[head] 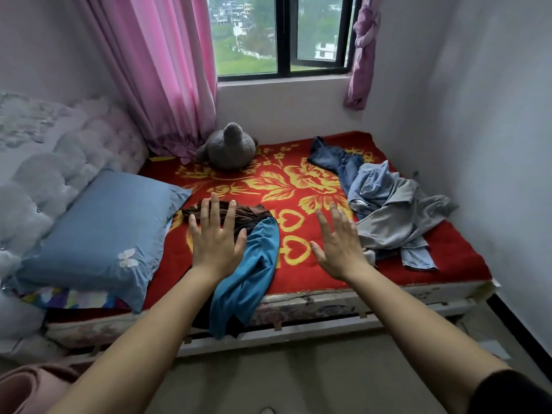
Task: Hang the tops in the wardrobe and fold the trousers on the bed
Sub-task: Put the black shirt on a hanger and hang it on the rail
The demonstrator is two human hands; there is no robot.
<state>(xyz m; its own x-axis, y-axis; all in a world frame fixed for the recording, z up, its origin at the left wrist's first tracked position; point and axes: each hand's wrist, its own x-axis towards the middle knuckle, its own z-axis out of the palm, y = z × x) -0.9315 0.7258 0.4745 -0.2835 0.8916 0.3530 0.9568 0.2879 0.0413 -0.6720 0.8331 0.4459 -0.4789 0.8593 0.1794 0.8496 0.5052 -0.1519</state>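
Both hands reach out spread and empty over the bed (448, 264): the left hand (216, 243) above a brown garment (251, 218) and teal garment (251, 276) that droops off the edge and may slide down; right of the right hand (337, 249), tangled grey garments (397, 216) and jeans (334, 159) beyond risk lifting together.

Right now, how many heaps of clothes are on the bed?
2: a teal and brown heap at the near edge under the left hand; a denim and grey heap far right. Garments within overlap, uncountable.
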